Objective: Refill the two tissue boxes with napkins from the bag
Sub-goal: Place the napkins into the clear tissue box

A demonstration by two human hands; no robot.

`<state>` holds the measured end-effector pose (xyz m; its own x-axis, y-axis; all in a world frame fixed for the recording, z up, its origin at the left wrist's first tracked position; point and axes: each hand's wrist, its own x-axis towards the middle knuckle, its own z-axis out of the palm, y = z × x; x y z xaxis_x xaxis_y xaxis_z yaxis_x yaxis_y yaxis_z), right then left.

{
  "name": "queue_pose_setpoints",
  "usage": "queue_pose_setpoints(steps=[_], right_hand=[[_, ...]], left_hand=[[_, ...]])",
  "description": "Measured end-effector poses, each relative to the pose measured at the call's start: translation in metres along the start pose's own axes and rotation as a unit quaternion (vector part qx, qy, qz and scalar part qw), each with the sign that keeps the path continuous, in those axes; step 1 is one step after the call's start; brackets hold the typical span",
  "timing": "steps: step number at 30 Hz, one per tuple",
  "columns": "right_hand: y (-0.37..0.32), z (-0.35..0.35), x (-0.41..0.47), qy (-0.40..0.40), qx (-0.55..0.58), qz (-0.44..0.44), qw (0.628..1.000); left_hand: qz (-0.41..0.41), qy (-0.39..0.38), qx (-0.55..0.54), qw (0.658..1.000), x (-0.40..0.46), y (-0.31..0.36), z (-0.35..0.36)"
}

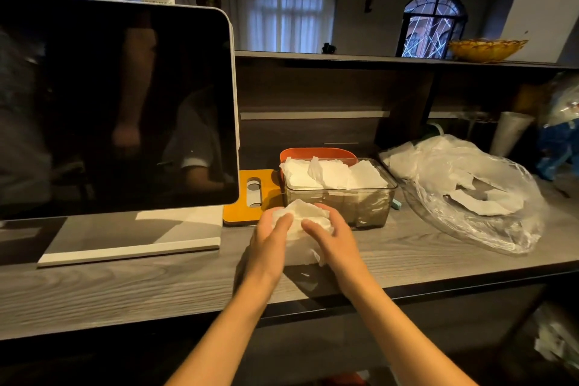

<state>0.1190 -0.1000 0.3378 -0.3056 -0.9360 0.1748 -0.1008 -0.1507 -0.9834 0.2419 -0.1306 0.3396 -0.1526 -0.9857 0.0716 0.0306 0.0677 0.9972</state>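
A napkin (300,222) is being folded, grasped by both hands' fingers (283,222); next, it probably is being placed into the box (369,207)

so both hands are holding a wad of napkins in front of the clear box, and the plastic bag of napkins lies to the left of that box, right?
Not quite. The head view shows the plastic bag lying to the right of the clear box, not the left. The rest holds: the left hand and right hand hold a wad of napkins in front of that box.

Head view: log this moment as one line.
hands: left and right hold napkin wad | clear tissue box: napkins inside | plastic bag: open, right of box
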Motion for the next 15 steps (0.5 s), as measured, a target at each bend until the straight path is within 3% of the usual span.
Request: queue_pose_setpoints(steps=[3, 7, 11, 15], right_hand=[[0.002, 0.012, 0.007, 0.117, -0.003, -0.031, 0.993], [0.007, 0.008, 0.019, 0.188, 0.024, 0.001, 0.982], [0.014, 0.009, 0.025, 0.189, 0.027, 0.020, 0.981], [0.015, 0.009, 0.028, 0.208, 0.010, 0.009, 0.978]], left_hand=[[0.041, 0.092, 0.027, 0.995, 0.001, 0.002, 0.015], [0.044, 0.128, 0.028, 0.990, 0.008, -0.003, 0.013], [0.049, 0.117, -0.003, 0.992, 0.010, -0.002, 0.014], [0.060, 0.140, 0.035, 0.988, 0.013, -0.001, 0.017]])
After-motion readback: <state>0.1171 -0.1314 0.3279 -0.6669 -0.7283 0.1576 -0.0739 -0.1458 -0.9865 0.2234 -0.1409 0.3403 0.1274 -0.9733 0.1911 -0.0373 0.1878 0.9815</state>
